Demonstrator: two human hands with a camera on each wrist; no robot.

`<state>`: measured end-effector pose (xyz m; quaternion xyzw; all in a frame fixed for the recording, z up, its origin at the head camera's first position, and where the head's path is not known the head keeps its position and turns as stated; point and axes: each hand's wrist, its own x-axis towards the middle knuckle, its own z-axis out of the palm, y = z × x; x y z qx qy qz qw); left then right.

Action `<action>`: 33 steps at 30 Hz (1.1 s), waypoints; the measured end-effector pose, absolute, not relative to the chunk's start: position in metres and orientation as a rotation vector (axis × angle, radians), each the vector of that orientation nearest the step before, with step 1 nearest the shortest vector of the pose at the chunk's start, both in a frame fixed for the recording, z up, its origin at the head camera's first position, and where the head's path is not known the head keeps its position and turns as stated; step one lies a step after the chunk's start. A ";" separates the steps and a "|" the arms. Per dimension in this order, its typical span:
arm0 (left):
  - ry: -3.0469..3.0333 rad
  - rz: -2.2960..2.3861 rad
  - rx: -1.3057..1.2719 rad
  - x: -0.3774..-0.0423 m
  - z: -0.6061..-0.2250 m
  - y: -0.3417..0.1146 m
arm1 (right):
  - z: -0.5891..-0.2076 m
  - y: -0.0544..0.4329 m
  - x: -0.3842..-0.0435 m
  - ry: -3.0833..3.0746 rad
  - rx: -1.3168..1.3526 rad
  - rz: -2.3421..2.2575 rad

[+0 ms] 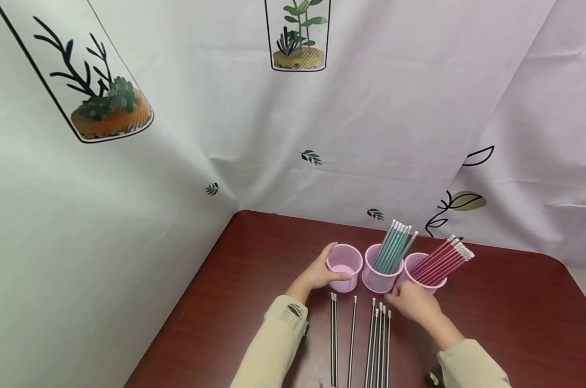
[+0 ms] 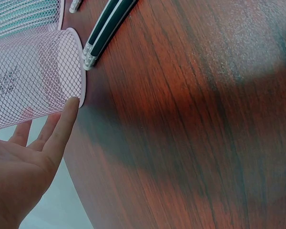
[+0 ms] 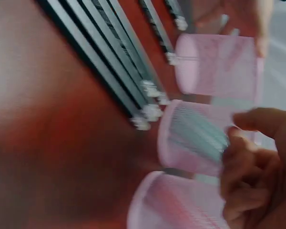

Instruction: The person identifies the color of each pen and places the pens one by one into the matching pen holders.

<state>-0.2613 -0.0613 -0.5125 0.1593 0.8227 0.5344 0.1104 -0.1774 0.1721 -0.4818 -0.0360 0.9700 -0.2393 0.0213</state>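
Observation:
My left hand [image 1: 319, 274] holds the leftmost pink mesh pencil cup [image 1: 346, 263], thumb across its front and fingers around the far side. No pencils show inside that cup. My right hand [image 1: 414, 303], fingers curled in with nothing between them, is in front of the other two cups and overlaps the right one. Teal pencils [image 1: 392, 250] stand in the middle pink cup [image 1: 380, 282]. The right pink cup [image 1: 432, 289] contains dark red pencils [image 1: 440, 264] leaning right. Several black pencils [image 1: 370, 345] lie on the table, their white eraser ends toward the cups.
The reddish-brown wooden table [image 1: 506, 302] has rounded far corners. A white printed cloth [image 1: 395, 108] hangs behind it and along the left side. One black pencil [image 1: 352, 337] and a pair farther left lie apart from the larger group.

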 end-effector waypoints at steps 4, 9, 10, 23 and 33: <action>2.420 1.567 0.465 -0.262 -0.513 -0.061 | -0.504 0.174 -0.166 2.821 -0.063 -0.759; 2.422 1.567 0.457 -0.262 -0.513 -0.061 | -0.520 0.174 -0.160 2.746 -0.011 -0.762; 2.423 1.567 0.457 -0.262 -0.513 -0.061 | -0.521 0.174 -0.159 2.744 0.002 -0.760; 2.390 1.606 0.458 -0.261 -0.513 -0.059 | -0.517 0.171 -0.157 2.816 0.047 -0.749; 2.393 1.606 0.463 -0.263 -0.515 -0.060 | -0.465 0.171 -0.174 2.925 0.008 -0.881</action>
